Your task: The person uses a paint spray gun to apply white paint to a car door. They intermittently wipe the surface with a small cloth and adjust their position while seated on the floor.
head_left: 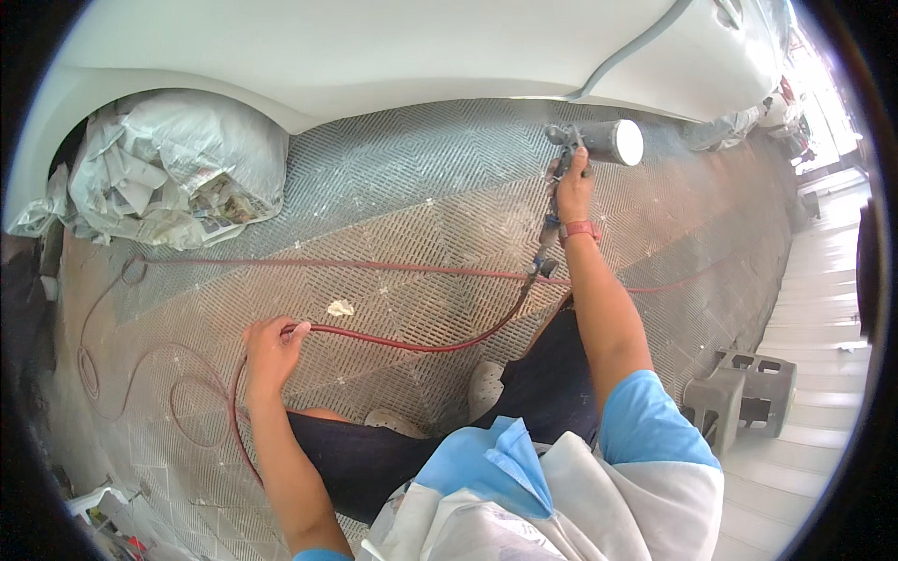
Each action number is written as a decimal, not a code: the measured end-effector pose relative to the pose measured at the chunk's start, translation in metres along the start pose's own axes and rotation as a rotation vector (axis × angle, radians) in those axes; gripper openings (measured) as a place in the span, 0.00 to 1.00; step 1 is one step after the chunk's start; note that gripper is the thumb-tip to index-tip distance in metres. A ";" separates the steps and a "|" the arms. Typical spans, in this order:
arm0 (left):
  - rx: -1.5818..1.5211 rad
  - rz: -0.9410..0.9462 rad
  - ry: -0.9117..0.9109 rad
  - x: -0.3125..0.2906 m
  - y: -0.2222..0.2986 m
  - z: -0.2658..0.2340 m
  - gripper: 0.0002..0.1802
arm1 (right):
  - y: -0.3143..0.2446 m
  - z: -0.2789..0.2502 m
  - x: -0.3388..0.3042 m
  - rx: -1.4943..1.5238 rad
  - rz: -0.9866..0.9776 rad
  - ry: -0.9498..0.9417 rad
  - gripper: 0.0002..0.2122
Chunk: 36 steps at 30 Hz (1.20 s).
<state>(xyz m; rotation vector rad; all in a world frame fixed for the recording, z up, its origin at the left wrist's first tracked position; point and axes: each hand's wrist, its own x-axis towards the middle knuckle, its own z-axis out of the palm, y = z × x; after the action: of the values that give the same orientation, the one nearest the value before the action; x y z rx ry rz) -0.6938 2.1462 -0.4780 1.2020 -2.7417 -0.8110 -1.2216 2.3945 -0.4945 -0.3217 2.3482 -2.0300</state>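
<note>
Spray gun (567,140), just one, is held out ahead of the person near the lower edge of the single white car body (393,56), its one dark cup (603,142) pointing right. Two hands are at work: the right hand (573,192), above one red wristband (580,230), has its fingers wrapped round the gun's handle; the left hand (270,353) grips the red hose (402,346) between thumb and fingers. Two light shoes (485,388) and one pale scrap (340,307) show on the ribbed floor (374,215).
</note>
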 end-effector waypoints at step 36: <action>0.235 -0.312 0.339 -0.003 -0.057 0.002 0.29 | -0.151 0.159 -0.170 0.289 -0.003 -0.858 0.30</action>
<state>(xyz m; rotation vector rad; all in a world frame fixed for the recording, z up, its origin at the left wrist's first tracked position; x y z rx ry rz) -0.6536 2.1171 -0.5061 1.6640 -2.4542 -0.2635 -1.0101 2.2476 -0.3904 -0.9445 1.5173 -1.6886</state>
